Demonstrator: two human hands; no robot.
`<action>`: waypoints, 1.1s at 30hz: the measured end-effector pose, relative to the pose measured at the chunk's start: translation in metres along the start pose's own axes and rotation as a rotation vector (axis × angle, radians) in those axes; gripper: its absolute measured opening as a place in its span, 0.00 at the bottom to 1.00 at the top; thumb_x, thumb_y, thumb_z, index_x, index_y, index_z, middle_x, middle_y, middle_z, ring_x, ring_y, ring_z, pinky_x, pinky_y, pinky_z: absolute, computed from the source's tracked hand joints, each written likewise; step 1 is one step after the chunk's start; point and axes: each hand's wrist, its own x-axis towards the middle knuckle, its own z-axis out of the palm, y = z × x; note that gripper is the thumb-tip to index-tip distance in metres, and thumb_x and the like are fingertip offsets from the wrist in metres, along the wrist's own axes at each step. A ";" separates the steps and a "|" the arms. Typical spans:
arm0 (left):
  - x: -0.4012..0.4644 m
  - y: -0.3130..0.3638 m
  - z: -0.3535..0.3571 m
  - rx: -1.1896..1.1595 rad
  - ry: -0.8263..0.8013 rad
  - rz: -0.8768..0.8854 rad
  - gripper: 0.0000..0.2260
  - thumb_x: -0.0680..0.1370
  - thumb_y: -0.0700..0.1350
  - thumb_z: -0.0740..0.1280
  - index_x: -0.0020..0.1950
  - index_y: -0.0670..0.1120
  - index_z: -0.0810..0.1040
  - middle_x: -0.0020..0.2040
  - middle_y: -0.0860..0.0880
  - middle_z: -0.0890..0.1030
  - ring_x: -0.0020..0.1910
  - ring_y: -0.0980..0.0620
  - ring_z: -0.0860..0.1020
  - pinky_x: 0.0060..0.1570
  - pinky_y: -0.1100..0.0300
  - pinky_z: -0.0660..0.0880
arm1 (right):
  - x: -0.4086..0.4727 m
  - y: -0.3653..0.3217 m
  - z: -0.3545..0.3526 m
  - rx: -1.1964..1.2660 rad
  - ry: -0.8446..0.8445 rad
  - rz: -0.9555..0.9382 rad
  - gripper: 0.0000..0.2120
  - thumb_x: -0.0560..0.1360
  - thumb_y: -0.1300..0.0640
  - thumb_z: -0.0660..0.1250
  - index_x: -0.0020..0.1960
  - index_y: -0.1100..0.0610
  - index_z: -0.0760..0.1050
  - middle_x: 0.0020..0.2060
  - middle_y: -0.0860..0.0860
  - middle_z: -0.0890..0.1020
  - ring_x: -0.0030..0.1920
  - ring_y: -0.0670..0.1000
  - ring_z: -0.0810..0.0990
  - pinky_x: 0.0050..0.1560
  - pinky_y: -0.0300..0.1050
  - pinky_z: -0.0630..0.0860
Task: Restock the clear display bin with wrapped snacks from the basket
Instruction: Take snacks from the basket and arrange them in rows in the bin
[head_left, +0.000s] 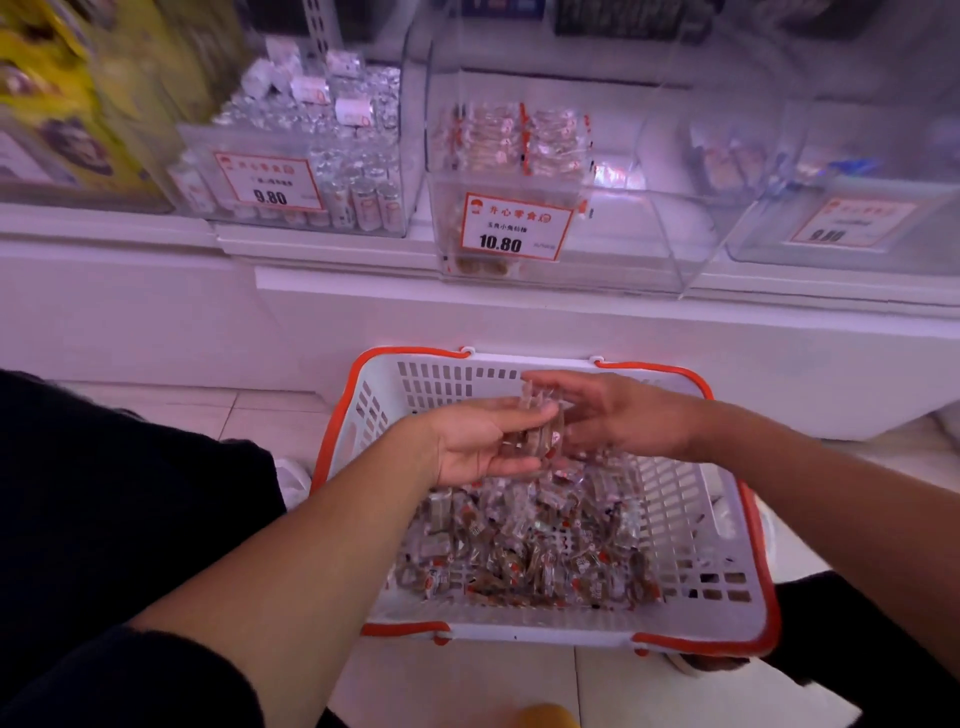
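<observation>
Price tags (515, 227): 10.80, 9.80 (270, 183).

I have both forearms reaching forward, bare from dark sleeves pushed up near the elbows. My left hand (483, 447) is turned palm up, fingers loosely curled and thumb laid across the top, its grip closed round a small clutch of wrapped snacks (535, 431). My right hand (618, 415) comes in from the right, palm down, fingers stretched towards the left hand's fingertips and touching the same clutch. The two hands meet, wrists level, arms converging.
</observation>
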 end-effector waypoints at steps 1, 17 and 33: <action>-0.006 0.014 0.008 0.050 -0.024 0.004 0.26 0.72 0.45 0.73 0.68 0.40 0.74 0.61 0.40 0.81 0.59 0.42 0.81 0.33 0.65 0.81 | -0.006 -0.011 -0.004 -0.048 0.022 -0.039 0.35 0.77 0.74 0.63 0.78 0.53 0.58 0.66 0.50 0.78 0.63 0.62 0.77 0.57 0.50 0.75; -0.099 0.214 0.098 0.673 -0.133 0.267 0.17 0.70 0.50 0.74 0.55 0.43 0.81 0.50 0.43 0.86 0.44 0.52 0.86 0.17 0.71 0.67 | -0.065 -0.193 -0.093 -0.545 0.414 -0.584 0.19 0.66 0.63 0.79 0.53 0.52 0.80 0.45 0.50 0.83 0.46 0.51 0.82 0.49 0.54 0.80; -0.014 0.240 0.050 1.724 0.742 0.437 0.07 0.76 0.41 0.68 0.52 0.48 0.76 0.55 0.46 0.79 0.54 0.45 0.78 0.48 0.58 0.72 | 0.042 -0.166 -0.131 -0.907 0.511 0.136 0.15 0.62 0.44 0.78 0.37 0.49 0.75 0.35 0.46 0.78 0.33 0.41 0.73 0.27 0.30 0.64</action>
